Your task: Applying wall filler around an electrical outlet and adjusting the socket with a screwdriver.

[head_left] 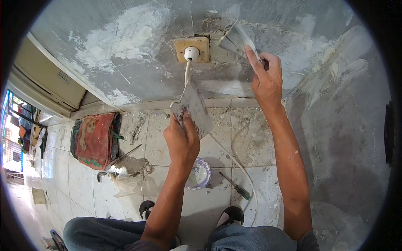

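My right hand [268, 79] grips a putty knife [239, 39], its index finger stretched along the blade. The blade lies at the grey wall [159, 83], just right of a yellowed socket plate [204, 47]; whether it touches the wall I cannot tell. In my left hand [183, 136] is a flat, stained metal scraper plate [193, 104], held by its edge below the socket, with dark and pale smears on it. A white plug [191, 53] sits in the socket, and its white cable [187, 73] runs down behind the scraper plate.
Below my left forearm stands a purple-rimmed tub [204, 178] of whitish paste. A green-handled screwdriver [236, 186] lies right of it, near the cable. Leftward on the dusty tiles are a red bag [95, 140] and a clear plastic bag [127, 184]. Another rough wall [343, 138] rises at right.
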`<state>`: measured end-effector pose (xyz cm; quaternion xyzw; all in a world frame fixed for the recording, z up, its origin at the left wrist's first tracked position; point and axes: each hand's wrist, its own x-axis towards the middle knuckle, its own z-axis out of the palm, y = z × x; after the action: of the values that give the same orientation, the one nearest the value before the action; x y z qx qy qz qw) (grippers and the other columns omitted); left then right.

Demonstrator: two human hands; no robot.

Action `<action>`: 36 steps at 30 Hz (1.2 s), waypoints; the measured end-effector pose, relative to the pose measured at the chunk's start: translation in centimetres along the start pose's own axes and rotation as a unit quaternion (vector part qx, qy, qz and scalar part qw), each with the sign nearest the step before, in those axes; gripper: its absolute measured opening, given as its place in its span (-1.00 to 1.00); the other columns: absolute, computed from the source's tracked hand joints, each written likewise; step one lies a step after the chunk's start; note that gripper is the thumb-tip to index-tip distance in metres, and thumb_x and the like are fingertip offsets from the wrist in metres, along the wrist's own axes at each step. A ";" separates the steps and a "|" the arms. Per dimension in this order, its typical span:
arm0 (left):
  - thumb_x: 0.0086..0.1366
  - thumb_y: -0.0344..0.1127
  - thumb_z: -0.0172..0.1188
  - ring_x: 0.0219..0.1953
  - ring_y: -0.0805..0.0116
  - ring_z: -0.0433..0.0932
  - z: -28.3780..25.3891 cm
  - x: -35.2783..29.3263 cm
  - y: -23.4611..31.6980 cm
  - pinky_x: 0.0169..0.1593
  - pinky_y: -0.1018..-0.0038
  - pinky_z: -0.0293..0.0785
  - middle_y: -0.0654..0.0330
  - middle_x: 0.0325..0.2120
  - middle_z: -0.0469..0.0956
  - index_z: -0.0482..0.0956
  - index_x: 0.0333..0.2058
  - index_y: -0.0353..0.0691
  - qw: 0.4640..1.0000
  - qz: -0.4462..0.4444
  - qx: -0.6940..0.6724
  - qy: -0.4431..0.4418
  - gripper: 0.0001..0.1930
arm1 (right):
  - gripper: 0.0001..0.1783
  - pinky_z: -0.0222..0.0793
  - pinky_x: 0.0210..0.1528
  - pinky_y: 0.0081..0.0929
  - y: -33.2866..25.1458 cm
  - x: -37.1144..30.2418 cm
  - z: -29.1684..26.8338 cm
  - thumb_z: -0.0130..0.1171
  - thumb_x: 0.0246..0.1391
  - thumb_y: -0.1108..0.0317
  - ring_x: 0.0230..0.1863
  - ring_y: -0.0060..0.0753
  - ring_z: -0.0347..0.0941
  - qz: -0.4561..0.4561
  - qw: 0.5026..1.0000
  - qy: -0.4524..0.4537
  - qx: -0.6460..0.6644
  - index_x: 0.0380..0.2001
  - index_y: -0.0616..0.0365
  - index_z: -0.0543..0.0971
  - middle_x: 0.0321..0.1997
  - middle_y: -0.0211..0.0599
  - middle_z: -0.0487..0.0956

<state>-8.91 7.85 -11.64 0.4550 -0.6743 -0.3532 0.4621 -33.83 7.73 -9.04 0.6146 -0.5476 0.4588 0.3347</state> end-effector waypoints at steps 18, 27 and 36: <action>0.38 -0.30 -0.02 -0.72 0.50 0.39 -1.7 -0.6 -3.0 -0.63 0.49 0.29 0.21 -0.76 0.42 0.42 -0.42 -0.39 0.999 0.004 0.043 -0.026 -0.74 | -0.22 0.33 -0.11 -0.32 2.7 -4.3 -2.2 0.05 -0.15 0.79 -0.22 -0.11 0.34 0.020 0.988 -0.070 -0.133 0.17 -0.17 0.47 -0.24 -0.13 0.38; 0.35 -0.34 -0.03 -0.71 0.37 0.43 -1.8 -0.7 -2.5 -0.58 0.42 0.33 0.13 -0.74 0.43 0.43 -0.38 -0.39 0.998 -0.016 0.030 -0.044 -0.79 | -0.24 0.39 -0.23 -0.31 -0.9 1.6 0.7 0.07 -0.14 0.73 -0.28 -0.16 0.37 -0.029 0.996 -0.042 -0.078 0.17 -0.20 0.46 -0.27 -0.17 0.39; 0.33 -0.40 -0.02 -0.69 0.24 0.46 -2.8 -0.8 -2.5 -0.53 0.36 0.35 0.03 -0.71 0.47 0.44 -0.35 -0.41 0.996 -0.050 0.036 -0.068 -0.84 | -0.26 0.38 -0.24 -0.28 1.8 -3.6 -2.1 0.05 -0.08 0.72 -0.26 -0.12 0.38 0.045 0.986 -0.053 -0.150 0.18 -0.19 0.45 -0.25 -0.16 0.40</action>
<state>-5.39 7.64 -13.19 0.4797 -0.6926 -0.3815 0.3804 -35.96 10.63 -11.86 0.5560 -0.6541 0.3527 0.3724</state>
